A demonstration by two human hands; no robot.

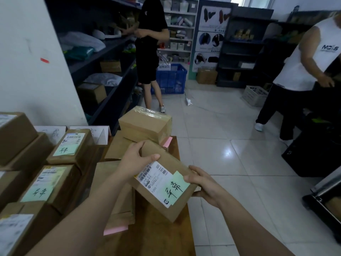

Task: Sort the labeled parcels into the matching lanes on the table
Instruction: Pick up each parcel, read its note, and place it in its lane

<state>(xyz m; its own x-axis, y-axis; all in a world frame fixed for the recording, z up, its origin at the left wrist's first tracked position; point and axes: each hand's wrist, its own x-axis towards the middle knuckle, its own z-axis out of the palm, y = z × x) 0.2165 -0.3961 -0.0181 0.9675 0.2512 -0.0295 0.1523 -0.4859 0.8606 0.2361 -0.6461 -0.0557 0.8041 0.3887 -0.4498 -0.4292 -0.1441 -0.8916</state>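
Parcel: small brown cardboard parcel (166, 207) with a white shipping label and a pale green note (175, 191) bearing handwritten characters. It is held tilted, label face up, above the right edge of the counter.
Left hand: left hand (136, 157) grips the parcel's far left corner, with the thumb lying across the top face and the fingers curled over the far edge.
Right hand: right hand (201, 183) pinches the near right end, with the thumb pressed on the green note and the fingers curled underneath.
Counter: brown wooden counter (156, 237), with a bare patch below the parcel.
Taped box: brown cardboard box bound in clear tape (145, 124) at the far right corner of the counter. It rests on a flat brown piece, and a pink slip (168, 141) sticks out just beside it.
Envelopes: flat brown paper envelopes (121, 204) in the middle of the counter, partly under the left forearm. A second pink slip (115, 230) shows at their near edge.
Left stacks: labelled cardboard boxes, each with a green note (71, 145) (46, 183), stacked along the left side of the counter.
Lane signs: folded white paper cards (99, 133) with handwriting, standing at the far edge behind the stacks.
Room: person in black clothes (149, 43) at dark shelving, with a blue plastic crate (171, 78) beside them. A person in a white sleeveless top (302, 61) stands at the right, on the white tiled floor (230, 145).
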